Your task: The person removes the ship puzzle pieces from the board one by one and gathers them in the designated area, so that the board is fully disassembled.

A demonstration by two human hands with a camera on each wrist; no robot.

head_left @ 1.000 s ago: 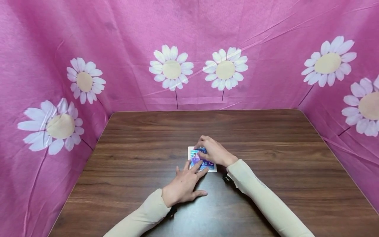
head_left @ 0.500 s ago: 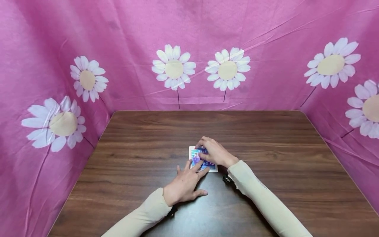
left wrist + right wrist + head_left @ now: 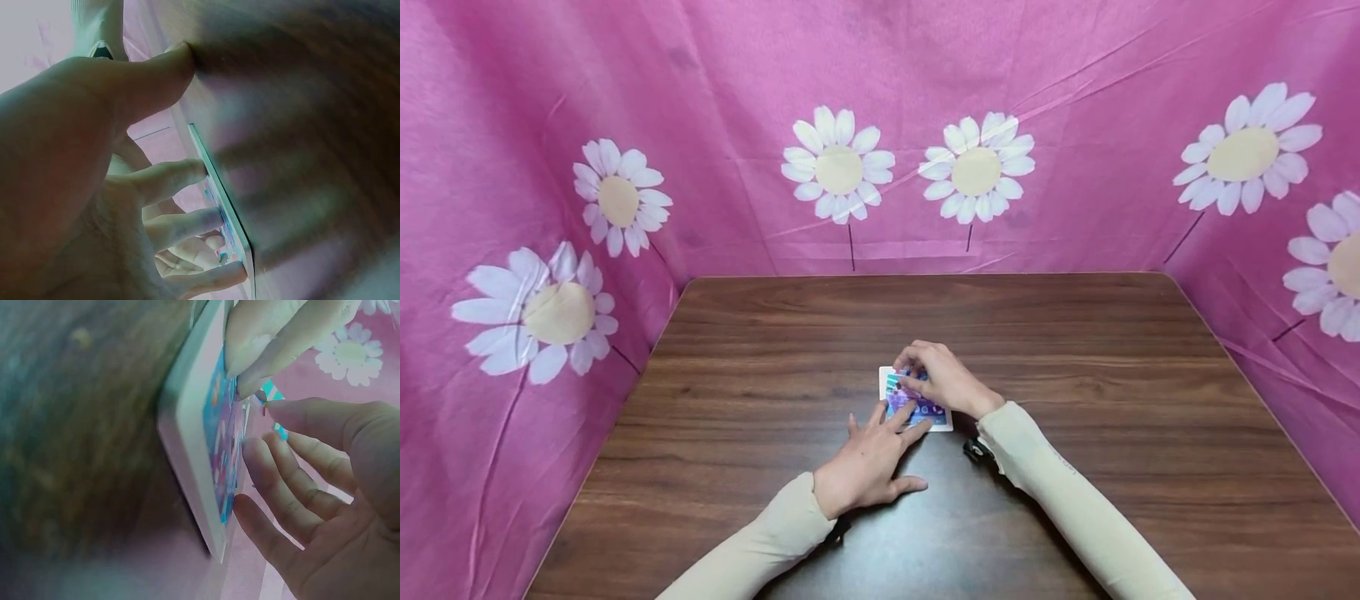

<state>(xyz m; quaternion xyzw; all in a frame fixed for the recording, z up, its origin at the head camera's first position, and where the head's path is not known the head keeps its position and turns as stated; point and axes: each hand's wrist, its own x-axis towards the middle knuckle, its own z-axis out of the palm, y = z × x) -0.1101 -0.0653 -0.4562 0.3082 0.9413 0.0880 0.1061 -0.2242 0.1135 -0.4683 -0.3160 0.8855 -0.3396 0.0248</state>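
Observation:
A small square picture puzzle (image 3: pixel 944 427) with a white rim and a blue and purple print lies flat on the table. My left hand (image 3: pixel 867 462) rests its spread fingertips on the near left part of the puzzle, thumb held out to the side. In the left wrist view, its fingers (image 3: pixel 181 226) press down along the rim. Over the far edge, my right hand (image 3: pixel 946 379) pinches a teal-striped puzzle piece (image 3: pixel 271 390) between thumb and forefinger, tilted up from the board. The right hand partly covers the picture.
The dark wooden table (image 3: pixel 760 333) stretches around the puzzle on all sides. A pink cloth (image 3: pixel 730 92) printed with white daisies hangs behind the table and along both sides.
The right thumb and fingers have lifted slightly, and the teal-striped piece now tilts up with them. The left hand stays in place on the puzzle; the head view has shifted a little.

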